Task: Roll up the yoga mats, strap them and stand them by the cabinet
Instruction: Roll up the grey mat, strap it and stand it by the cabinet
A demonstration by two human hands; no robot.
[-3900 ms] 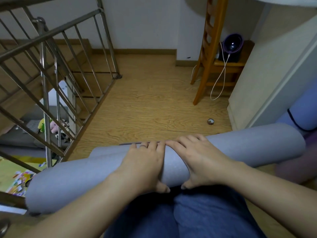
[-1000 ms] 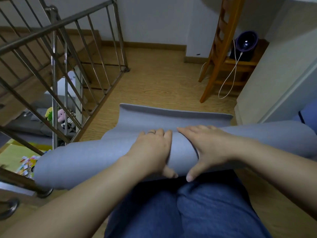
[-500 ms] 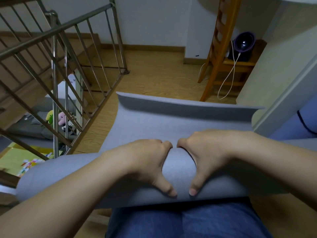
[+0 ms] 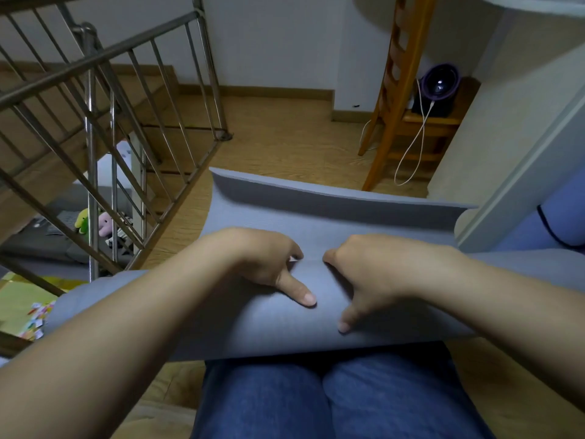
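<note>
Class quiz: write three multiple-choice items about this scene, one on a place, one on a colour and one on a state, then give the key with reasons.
1. Where does the grey mat rest? A on the stairs; B across the person's legs; C on the wooden shelf.
2. What colour is the cable hanging beside the ladder? A white; B red; C black.
3. What state is the grey mat in? A strapped shut; B flat on the floor; C partly rolled.

Key: 1 B, the roll lies over the blue trousers. 2 A, it shows pale against the wood. 3 C, the left hand and right hand grip the roll while the loose end stretches away from it.
</note>
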